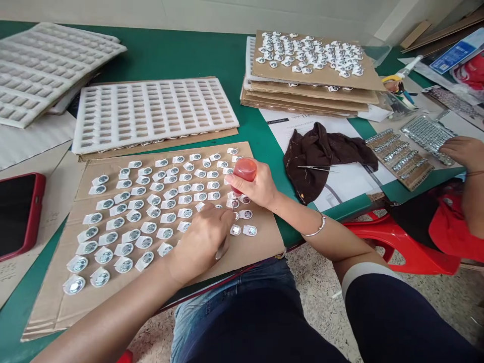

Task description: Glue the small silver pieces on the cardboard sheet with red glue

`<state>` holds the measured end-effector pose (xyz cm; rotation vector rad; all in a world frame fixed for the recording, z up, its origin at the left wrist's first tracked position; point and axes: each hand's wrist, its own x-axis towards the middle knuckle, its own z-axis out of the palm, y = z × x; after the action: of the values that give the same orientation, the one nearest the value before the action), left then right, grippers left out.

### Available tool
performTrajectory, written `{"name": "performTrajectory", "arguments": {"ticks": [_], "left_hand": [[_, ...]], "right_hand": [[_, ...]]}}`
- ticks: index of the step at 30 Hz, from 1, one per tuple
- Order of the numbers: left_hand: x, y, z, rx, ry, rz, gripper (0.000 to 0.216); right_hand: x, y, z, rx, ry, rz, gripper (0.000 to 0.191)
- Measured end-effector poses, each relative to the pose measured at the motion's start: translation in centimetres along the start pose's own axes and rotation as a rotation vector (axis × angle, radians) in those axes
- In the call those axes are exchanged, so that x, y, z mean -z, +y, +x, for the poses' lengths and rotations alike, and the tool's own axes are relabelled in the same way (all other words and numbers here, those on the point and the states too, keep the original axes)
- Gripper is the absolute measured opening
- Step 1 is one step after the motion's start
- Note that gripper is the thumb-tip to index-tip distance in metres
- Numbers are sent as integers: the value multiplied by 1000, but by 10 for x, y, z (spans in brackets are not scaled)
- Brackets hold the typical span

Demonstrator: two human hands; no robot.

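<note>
Rows of several small round silver parts on white tabs (151,199) lie on a cardboard sheet (56,307) in front of me. My right hand (259,189) grips a small red bottle (244,171), tipped down over the parts at the sheet's right side. My left hand (202,239) rests on the cardboard beside it, fingers pinched together near one silver part (235,230); what they pinch is too small to name.
A white foam tray (151,111) lies behind the sheet, more trays (45,65) at far left. A red phone (18,214) sits left. Stacked cardboard with parts (313,75) stands at back right. A dark cloth (325,151) and another person's hand (463,151) are to the right.
</note>
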<state>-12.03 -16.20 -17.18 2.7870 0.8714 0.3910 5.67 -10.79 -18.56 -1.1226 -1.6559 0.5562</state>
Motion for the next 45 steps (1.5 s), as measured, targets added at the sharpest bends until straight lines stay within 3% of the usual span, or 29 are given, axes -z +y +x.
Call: {"name": "performTrajectory", "arguments": {"ticks": [5, 15, 20, 27, 34, 40, 45], "left_hand": [[8, -7, 3, 86, 46, -251, 16], [10, -14, 6, 216, 58, -393, 15], [14, -24, 17, 363, -1, -473, 13], [27, -30, 37, 380, -90, -546, 12], [29, -31, 35, 447, -126, -585, 13], [22, -36, 29, 416, -74, -569, 15], [18, -39, 25, 345, -29, -578, 12]], "right_hand": [[1, 2, -1, 3, 4, -24, 27], [4, -1, -3, 100, -53, -30, 25], [6, -7, -5, 136, -56, -46, 27], [17, -22, -13, 39, -159, -80, 28], [17, -22, -35, -50, 48, -64, 30], [10, -28, -56, 3, 428, -100, 18], [6, -24, -62, -7, 469, -123, 16]]}}
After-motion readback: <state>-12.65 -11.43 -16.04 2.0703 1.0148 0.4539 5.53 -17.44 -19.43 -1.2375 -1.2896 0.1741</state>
